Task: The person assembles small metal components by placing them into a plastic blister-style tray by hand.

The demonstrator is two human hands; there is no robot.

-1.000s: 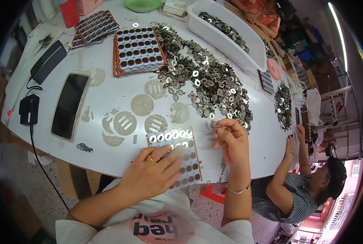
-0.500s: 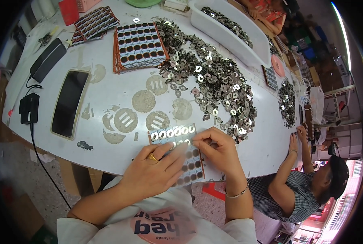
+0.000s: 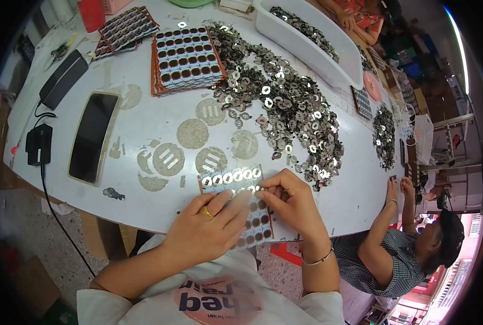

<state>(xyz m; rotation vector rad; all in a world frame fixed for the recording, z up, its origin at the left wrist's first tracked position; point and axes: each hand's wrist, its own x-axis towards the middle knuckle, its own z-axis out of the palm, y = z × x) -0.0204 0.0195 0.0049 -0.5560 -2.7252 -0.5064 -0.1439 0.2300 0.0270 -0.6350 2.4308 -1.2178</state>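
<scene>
A board of dark round cells (image 3: 259, 227) lies at the table's front edge, its far row filled with shiny metal pieces (image 3: 228, 177). Over its left part my left hand (image 3: 209, 219), wearing a gold ring, spreads its fingers apart, tips on or just above the second row. Those fingertips are slightly smeared, and the thumb is hidden. From the right, my right hand (image 3: 291, 201) has thumb and forefinger pinched together at the second row's right end. Whatever sits in that pinch is too small to make out. More bright pieces show between the two hands.
Loose metal pieces (image 3: 301, 122) form a large heap beyond my right hand. Behind it are a stack of boards (image 3: 187, 59) and a white tub (image 3: 328, 70) of pieces. A phone (image 3: 93, 138) and a black adapter (image 3: 38, 145) lie left. A co-worker (image 3: 393, 249) sits at right.
My hands stay over the same part of the board, with only slight finger movement. The co-worker's hands at right have shifted a little.
</scene>
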